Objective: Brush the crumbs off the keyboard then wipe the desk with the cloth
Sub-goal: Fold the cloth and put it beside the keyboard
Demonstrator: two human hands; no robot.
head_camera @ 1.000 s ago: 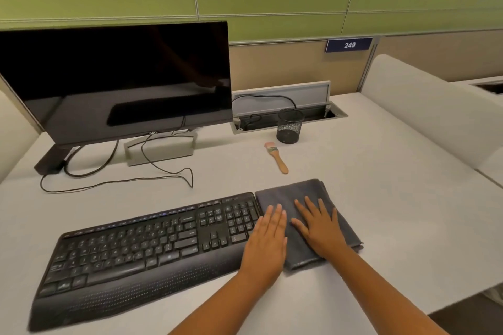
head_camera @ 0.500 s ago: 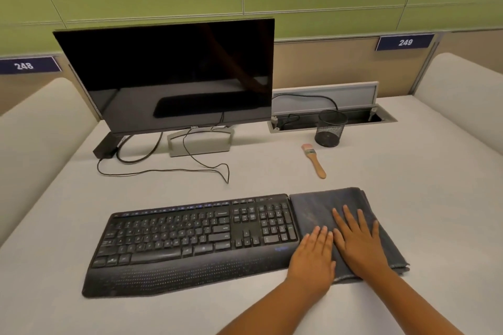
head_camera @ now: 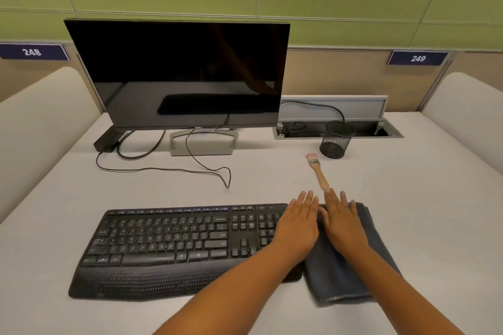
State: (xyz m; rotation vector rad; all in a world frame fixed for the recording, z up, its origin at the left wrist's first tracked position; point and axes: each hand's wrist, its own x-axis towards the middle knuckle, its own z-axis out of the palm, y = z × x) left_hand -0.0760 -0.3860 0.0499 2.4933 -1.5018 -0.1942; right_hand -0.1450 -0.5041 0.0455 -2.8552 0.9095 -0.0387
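Head camera view: a pale grey worktop (head_camera: pixel 408 212) in a cubicle with green wall panels and seat plates 248 and 249. Black keyboard (head_camera: pixel 174 247) lies at centre; just right of it, touching, a folded dark cloth (head_camera: pixel 351 280). Left hand (head_camera: pixel 298 226) lies flat, fingers straight, over the keyboard's right end; right hand (head_camera: pixel 343 223) lies flat on the cloth. Beyond the keyboard's right end lies a wooden-handled brush (head_camera: pixel 319 171), with a mesh cup (head_camera: pixel 336 140) and dark monitor (head_camera: pixel 185 73) farther back.
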